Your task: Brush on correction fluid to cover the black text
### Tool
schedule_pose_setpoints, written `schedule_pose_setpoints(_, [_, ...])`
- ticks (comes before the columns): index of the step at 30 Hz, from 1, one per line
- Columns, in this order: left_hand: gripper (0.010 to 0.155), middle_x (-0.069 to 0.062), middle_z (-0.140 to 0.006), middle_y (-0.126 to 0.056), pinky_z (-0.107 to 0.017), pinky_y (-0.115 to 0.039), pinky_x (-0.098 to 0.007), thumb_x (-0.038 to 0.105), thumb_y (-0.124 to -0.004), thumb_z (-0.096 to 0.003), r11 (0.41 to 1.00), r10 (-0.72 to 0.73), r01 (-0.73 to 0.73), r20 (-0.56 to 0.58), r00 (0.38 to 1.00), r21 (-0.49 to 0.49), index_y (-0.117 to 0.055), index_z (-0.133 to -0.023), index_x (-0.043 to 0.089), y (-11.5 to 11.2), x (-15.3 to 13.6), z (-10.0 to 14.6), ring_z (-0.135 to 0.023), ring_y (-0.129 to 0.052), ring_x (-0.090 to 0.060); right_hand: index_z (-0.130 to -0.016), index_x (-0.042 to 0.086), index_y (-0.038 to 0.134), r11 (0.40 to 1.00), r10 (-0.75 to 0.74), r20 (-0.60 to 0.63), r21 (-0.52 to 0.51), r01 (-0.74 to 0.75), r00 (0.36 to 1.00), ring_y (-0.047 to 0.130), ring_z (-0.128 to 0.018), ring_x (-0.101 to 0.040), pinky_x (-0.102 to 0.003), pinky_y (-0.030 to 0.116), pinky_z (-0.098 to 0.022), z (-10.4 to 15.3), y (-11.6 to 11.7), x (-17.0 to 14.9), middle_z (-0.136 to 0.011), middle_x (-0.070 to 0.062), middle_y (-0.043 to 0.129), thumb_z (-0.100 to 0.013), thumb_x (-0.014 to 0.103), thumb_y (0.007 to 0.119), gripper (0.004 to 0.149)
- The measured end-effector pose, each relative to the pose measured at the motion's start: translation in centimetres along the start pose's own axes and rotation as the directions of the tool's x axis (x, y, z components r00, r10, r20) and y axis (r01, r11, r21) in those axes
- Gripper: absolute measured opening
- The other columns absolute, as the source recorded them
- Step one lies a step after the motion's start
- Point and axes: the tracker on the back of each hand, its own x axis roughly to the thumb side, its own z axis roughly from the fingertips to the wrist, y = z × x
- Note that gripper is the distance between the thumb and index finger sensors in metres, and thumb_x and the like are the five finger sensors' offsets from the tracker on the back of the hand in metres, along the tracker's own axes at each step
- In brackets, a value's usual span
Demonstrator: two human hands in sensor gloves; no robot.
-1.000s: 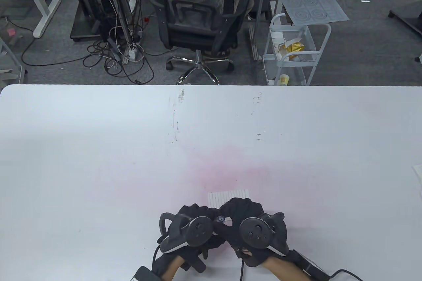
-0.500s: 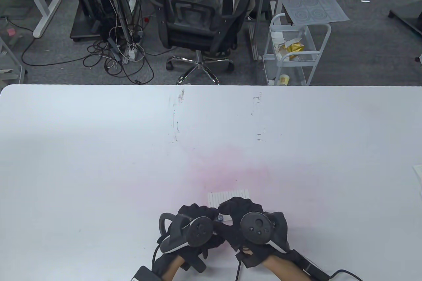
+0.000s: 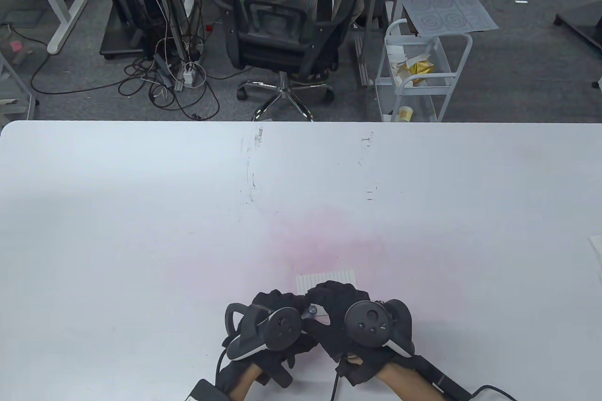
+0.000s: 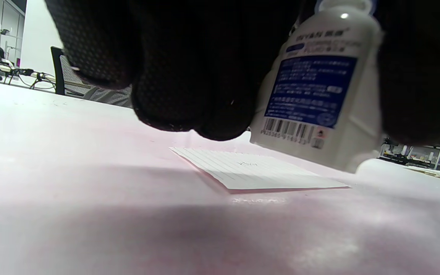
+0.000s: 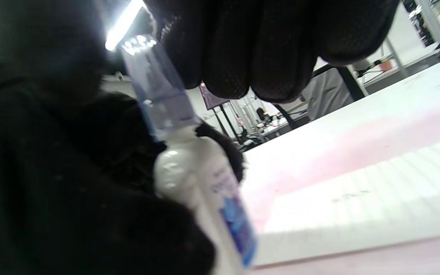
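Both gloved hands meet over the near edge of the white table (image 3: 141, 213), working on one small bottle between them. The left hand (image 3: 270, 326) wraps around the body of the correction fluid bottle (image 4: 315, 91), holding it lifted off the table and tilted, its barcode label facing the left wrist camera and its base hanging just above the near side of the lined paper slip (image 4: 254, 170). That grip looks meant to steady the bottle while the other hand works the top. The right hand (image 3: 362, 321) is curled down over the translucent blue cap (image 5: 159, 95); its fingers (image 5: 250, 49) bunch just beside and above the cap, but whether they actually pinch it is hidden by the glove. My reading is that the cap, which most likely carries the brush, is being twisted off or is about to be.

As for contents, the bottle is opaque white, so the level of fluid inside cannot be seen, and the cap appears seated on the neck. No brush is exposed.

The slip lies flat just beyond the hands, its far edge showing in the table view. A short faint line of dark text (image 4: 248, 164) sits near its middle, uncovered, so I judge the brushing has not begun. Keeping the bottle close over the slip shortens the reach once the brush is out.
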Motion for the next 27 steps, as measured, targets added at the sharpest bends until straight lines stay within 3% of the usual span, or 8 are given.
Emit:
schedule_pose_setpoints(5, [0.076, -0.005, -0.067, -0.105, -0.056, -0.084, -0.047, 0.068, -0.098, -0.0176, 1.0, -0.008, 0.008, -0.001, 1.0, -0.004, -0.089, -0.078, 0.022, 0.0, 0.0, 0.0, -0.055, -0.106, -0.023, -0.07, 0.02, 0.084, 0.99, 0.119, -0.006, -0.072, -0.119, 0.993, 0.097, -0.054, -0.032, -0.055, 0.075, -0.049, 0.2, 0.5, 0.2, -0.07, -0.006, 0.087, -0.032, 0.06, 0.085, 0.055])
schedule_pose_setpoints(17, [0.076, -0.005, -0.068, -0.105, -0.056, -0.084, -0.047, 0.068, -0.098, -0.0176, 1.0, -0.015, 0.015, 0.0, 1.0, -0.006, -0.089, -0.078, 0.022, 0.1, -0.1, 0.0, -0.055, -0.106, -0.023, -0.077, 0.017, 0.082, 1.0, -0.02, 0.043, 0.01, 0.02, 0.999, 0.093, -0.062, -0.037, -0.058, 0.072, -0.053, -0.3, 0.4, 0.3, -0.077, -0.009, 0.083, -0.035, 0.044, 0.086, 0.05])
schedule_pose_setpoints(27, [0.076, -0.005, -0.069, -0.104, -0.057, -0.083, -0.047, 0.067, -0.098, -0.0178, 0.999, -0.036, 0.036, -0.018, 0.999, -0.028, -0.088, -0.079, 0.023, -0.2, -0.7, -0.1, -0.056, -0.106, -0.023, -0.077, 0.019, 0.083, 0.992, -0.116, 0.031, -0.051, 0.118, 0.993, 0.094, -0.062, -0.036, -0.057, 0.072, -0.053, -0.3, -1.3, -0.2, -0.077, -0.008, 0.084, -0.035, 0.042, 0.085, 0.048])
